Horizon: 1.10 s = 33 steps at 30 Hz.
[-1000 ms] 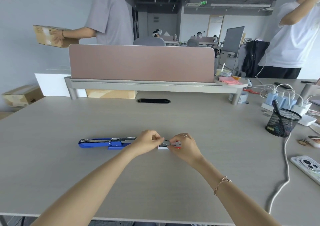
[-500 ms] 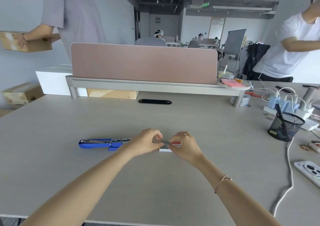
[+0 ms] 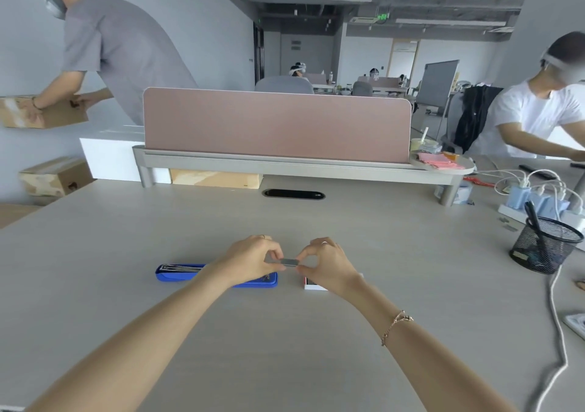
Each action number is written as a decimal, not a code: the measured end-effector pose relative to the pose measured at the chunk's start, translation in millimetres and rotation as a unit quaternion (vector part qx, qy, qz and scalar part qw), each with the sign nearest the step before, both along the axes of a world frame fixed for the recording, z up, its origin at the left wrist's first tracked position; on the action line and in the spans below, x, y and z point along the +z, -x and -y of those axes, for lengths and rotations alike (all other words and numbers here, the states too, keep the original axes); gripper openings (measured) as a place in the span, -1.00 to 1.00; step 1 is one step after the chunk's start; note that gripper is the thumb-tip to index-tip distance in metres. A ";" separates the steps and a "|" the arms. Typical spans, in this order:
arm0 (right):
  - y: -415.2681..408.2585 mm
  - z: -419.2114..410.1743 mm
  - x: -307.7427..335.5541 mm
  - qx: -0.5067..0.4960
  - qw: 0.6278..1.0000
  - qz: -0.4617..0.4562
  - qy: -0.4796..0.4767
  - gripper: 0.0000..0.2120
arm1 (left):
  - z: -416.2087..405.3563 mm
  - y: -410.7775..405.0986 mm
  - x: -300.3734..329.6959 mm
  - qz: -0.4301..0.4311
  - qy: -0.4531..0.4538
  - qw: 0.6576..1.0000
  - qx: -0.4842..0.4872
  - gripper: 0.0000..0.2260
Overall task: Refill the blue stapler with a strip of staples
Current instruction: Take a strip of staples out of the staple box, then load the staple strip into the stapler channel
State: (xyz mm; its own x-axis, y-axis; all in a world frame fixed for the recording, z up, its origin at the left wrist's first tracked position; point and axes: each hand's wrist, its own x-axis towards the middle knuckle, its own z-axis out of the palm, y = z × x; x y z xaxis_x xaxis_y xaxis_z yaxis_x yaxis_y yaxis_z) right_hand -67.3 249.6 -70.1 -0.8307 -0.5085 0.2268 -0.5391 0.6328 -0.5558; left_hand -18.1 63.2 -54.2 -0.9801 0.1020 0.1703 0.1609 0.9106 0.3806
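Both hands are raised a little above the pale wood-grain surface (image 3: 316, 348), holding between them a short grey metal strip of staples (image 3: 289, 262). The left hand (image 3: 250, 261) has its grip closed on the strip's left end with thumb and forefinger, and the right hand (image 3: 327, 264) has its grip closed on the right end in the same pinch. The strip lies level, lengthwise between the two hands. The long blue plastic stapler (image 3: 177, 274) lies flat on the surface below and behind the left hand, opened out with its metal staple channel facing up; the left wrist hides its middle. A small white and red staple box (image 3: 311, 285) sits on the surface under the right hand, just beside the stapler's right end.
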 end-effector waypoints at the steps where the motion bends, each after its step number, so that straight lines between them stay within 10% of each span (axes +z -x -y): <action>1: 0.3 3.3 0.6 0.004 1.000 0.002 -0.003 -0.83 | 3.2 0.3 0.9 0.004 0.004 1.000 0.000 -0.85; 33: -5.5 51.3 9.1 0.056 0.997 0.026 -0.052 -0.79 | 47.0 2.5 10.3 0.139 -0.019 0.990 0.011 -0.91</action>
State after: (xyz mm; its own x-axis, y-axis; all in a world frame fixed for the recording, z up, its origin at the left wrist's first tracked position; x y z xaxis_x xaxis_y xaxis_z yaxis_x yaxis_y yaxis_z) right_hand -61.8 198.2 -61.0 -0.7770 -0.6168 0.1256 -0.5813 0.6266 -0.5191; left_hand -20.6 16.1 -43.9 -0.9916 0.0787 -0.1025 0.0255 0.8966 0.4420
